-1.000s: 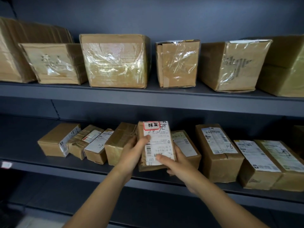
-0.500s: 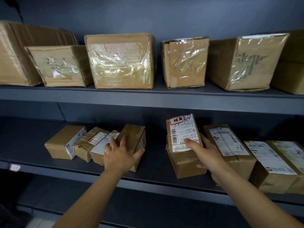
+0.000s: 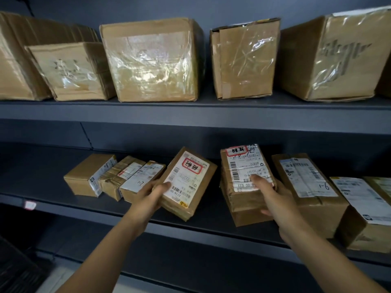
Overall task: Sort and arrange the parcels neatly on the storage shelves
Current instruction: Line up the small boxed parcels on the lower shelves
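On the lower grey shelf stands a row of small brown parcels with white labels. My left hand grips a flat parcel with a red-marked label, tilted and lifted off the row, its label facing me. My right hand holds a second red-marked parcel that lies on top of another brown parcel, thumb on its label. Three small parcels sit to the left of my left hand. Further labelled parcels stand to the right.
The upper shelf carries a row of large taped cardboard boxes side by side. A dark gap lies between the two parcels I hold. The lower shelf's far left part is bare, with a small tag on its front edge.
My left hand has taken hold of the fourth parcel in the row and turned it label up. My right hand has stayed on the stacked red-marked parcel. The camera has moved closer.
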`<state>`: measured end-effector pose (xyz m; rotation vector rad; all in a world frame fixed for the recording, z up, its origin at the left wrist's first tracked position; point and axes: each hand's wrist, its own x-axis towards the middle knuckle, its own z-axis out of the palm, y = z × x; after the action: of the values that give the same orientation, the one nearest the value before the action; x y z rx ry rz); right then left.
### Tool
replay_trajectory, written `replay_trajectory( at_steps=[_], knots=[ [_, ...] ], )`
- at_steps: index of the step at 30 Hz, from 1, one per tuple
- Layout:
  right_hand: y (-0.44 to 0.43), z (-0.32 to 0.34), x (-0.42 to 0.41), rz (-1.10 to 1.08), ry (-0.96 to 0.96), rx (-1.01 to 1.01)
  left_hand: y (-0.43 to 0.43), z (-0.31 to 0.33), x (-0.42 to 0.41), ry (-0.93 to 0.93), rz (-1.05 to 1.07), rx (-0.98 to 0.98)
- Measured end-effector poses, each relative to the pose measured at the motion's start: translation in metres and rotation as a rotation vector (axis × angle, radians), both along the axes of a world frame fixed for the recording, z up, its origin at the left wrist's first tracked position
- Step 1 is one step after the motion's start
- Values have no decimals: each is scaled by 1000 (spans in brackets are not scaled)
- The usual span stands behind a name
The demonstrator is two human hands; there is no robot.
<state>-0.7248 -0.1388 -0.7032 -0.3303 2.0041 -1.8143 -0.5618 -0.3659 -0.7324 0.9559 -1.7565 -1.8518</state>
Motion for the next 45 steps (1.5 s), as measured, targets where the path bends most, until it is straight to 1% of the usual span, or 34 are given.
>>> replay_trajectory(
  at_steps=[5,11,16,19,23,26,30,31,35,38,43,45],
  knots=[
    [1,-4,-1,8,10,-45,8,-5,6,5,-16,23],
    [-1,-7,-2,6,35,-52,13,7,7,5,22,7],
    [0,-5,-1,14,10,16,31,23,7,-23,101,74],
    [6,8,7,27,-60,63,45,40,12,-106,158,119],
    [24,32,26,-22,-231,71,67,70,30,-185,161,190],
    [57,59,47,-70,-363,109,91,99,51,-291,141,187],
    [116,108,74,-148,-461,192,134,148,78,-451,61,86],
    [129,122,82,-171,-476,205,147,163,83,-463,26,66],
    [180,185,120,-249,-525,181,196,228,92,-453,-80,24],
    [212,226,146,-322,-529,144,218,268,98,-433,-110,45],
    [254,293,185,-387,-424,74,240,319,104,-328,-218,146],
    [270,312,205,-433,-383,60,249,338,107,-285,-296,140]
  ],
)
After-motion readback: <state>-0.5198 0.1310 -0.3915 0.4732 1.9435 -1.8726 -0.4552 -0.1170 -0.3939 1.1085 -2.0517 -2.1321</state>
